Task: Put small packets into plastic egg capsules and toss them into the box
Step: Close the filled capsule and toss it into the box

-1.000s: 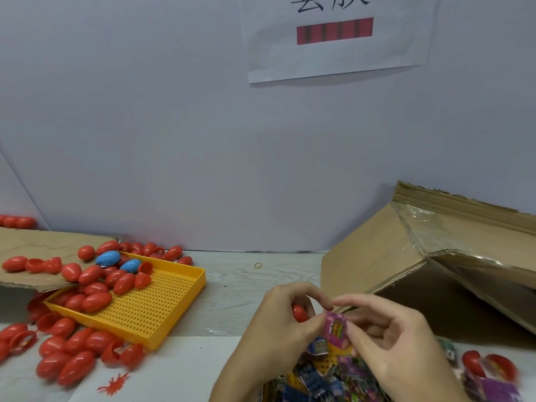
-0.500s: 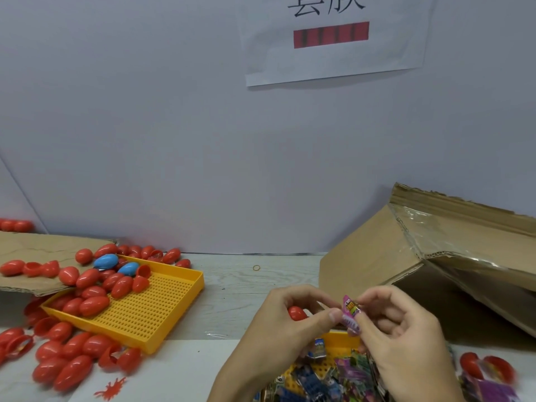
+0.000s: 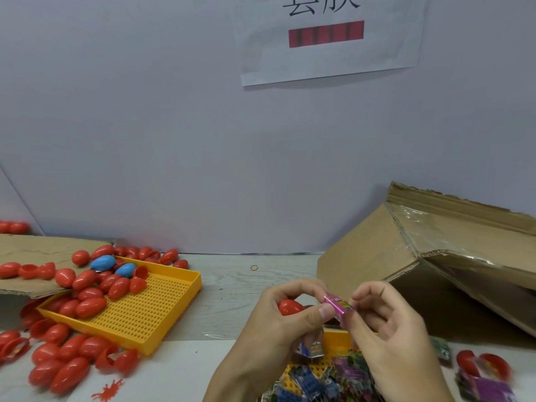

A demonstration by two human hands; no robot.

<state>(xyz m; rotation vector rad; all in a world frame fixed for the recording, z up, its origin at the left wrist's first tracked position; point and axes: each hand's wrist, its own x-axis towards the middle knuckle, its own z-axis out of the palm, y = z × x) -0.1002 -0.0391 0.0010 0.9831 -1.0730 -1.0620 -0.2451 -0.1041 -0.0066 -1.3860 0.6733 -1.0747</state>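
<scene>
- Since earlier, we're turning the small pink foil packet (image 3: 337,304) edge-on, right hand (image 3: 391,338) pinching it.
- Left hand (image 3: 285,317) is gripping the red plastic egg capsule (image 3: 290,307); unfolded packet risks jamming the closure.

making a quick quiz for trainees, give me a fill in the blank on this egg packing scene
1. The left hand holds a ____ egg capsule.
2. Both hands pinch a small packet that is mostly ____.
3. Among the red capsules on the yellow tray lie two ____ ones.
4. The cardboard box stands to the person's ____.

Missing words: red; pink; blue; right
</scene>
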